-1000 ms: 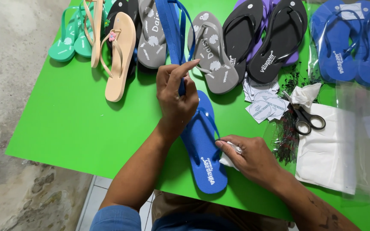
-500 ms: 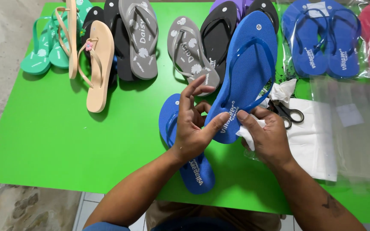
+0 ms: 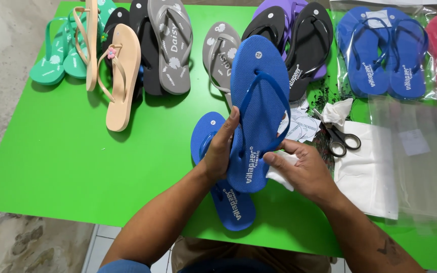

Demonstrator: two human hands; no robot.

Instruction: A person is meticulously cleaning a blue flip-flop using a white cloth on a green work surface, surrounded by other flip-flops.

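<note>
Covering the green table (image 3: 67,167) are rows of sandals; a clear bag (image 3: 380,50) is holding a blue pair. Both hands are gripping a blue sandal (image 3: 259,101) above its mate (image 3: 228,202): left hand (image 3: 221,149) clasping its edge, right hand (image 3: 299,167) pinching the heel. It is sitting more upright than half a second ago.

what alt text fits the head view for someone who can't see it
Both hands, left hand and right hand, hold a blue flip-flop over a green table. Its mate lies beneath, with more sandals behind and scissors to the right.
</note>
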